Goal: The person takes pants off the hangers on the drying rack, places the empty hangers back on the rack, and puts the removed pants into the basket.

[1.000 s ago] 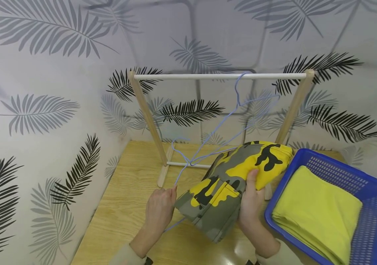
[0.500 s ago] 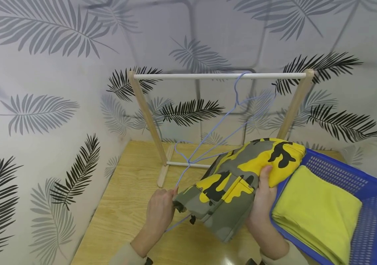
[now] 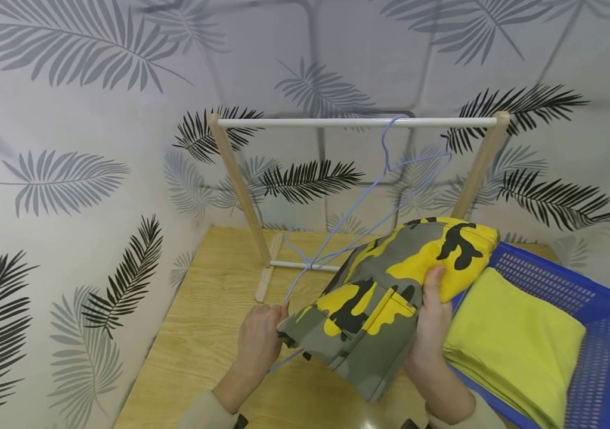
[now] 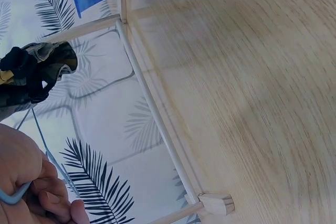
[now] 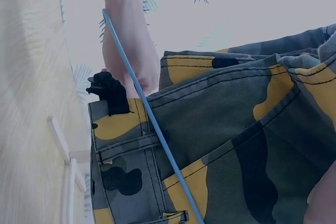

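My left hand (image 3: pixel 259 339) grips one end of a light blue wire hanger (image 3: pixel 296 283), whose hook points up and away. Camouflage trousers (image 3: pixel 369 286) in yellow, grey and black are folded over in my right hand (image 3: pixel 430 322), thumb on top. They overlap much of the held hanger in the head view. In the right wrist view, the hanger's straight rod (image 5: pixel 157 129) runs across the near side of the waistband (image 5: pixel 121 177), by a black cord end (image 5: pixel 110 93). The left wrist view has curled fingers (image 4: pixel 50 198) round the blue wire.
A wooden rack with a white bar (image 3: pixel 310 123) stands behind, bearing another blue hanger (image 3: pixel 355 205). At the right is a blue basket (image 3: pixel 602 333) with a folded yellow cloth (image 3: pixel 519 339). All stand on a wooden table (image 3: pixel 197 310) against a leaf-patterned wall.
My right hand has shifted the trousers to the right, over the basket's near corner. My left hand stays almost in place with the hanger, which has tilted slightly.
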Demonstrator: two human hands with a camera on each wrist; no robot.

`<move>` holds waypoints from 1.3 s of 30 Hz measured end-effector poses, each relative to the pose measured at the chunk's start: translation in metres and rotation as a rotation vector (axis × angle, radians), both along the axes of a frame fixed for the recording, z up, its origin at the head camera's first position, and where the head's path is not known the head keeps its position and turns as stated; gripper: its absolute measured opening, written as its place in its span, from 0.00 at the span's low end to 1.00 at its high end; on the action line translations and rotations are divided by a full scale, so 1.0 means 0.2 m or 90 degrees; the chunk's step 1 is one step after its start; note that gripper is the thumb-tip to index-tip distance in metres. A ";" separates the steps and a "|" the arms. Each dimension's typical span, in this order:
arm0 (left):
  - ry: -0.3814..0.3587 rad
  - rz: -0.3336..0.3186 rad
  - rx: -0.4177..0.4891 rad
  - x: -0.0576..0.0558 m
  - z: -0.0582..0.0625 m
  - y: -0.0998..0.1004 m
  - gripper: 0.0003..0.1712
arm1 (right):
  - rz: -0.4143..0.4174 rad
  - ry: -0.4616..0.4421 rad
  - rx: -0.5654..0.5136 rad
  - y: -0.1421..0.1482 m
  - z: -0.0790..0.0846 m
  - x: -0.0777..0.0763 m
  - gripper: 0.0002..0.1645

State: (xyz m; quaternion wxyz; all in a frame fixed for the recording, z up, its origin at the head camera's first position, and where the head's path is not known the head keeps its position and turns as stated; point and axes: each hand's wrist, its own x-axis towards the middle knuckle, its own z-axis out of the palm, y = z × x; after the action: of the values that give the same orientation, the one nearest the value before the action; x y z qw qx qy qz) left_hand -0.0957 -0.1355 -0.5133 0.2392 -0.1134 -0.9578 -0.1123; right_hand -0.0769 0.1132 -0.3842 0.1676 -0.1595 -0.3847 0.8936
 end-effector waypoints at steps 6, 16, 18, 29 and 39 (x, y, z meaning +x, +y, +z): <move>-0.007 -0.017 -0.014 0.00 0.00 0.00 0.31 | 0.013 0.031 0.003 -0.03 0.00 0.00 0.23; 0.000 -0.039 0.015 0.01 -0.02 0.00 0.19 | -0.006 0.040 0.008 -0.04 0.05 -0.02 0.24; -0.013 -0.038 0.041 0.01 -0.02 0.01 0.09 | -0.020 0.033 0.026 -0.04 0.05 -0.03 0.24; 0.023 -0.038 -0.018 0.02 -0.03 0.03 0.18 | -0.010 -0.026 -0.010 -0.07 0.08 -0.05 0.25; 0.082 -0.043 -0.055 0.01 -0.08 0.02 0.15 | 0.090 0.088 -0.228 -0.02 0.19 -0.06 0.22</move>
State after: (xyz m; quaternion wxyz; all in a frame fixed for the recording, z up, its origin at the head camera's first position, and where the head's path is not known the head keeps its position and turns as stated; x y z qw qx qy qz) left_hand -0.0943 -0.1318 -0.5284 0.2914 -0.1629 -0.9399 -0.0715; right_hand -0.0888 0.1101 -0.3463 0.0993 -0.0977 -0.2175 0.9661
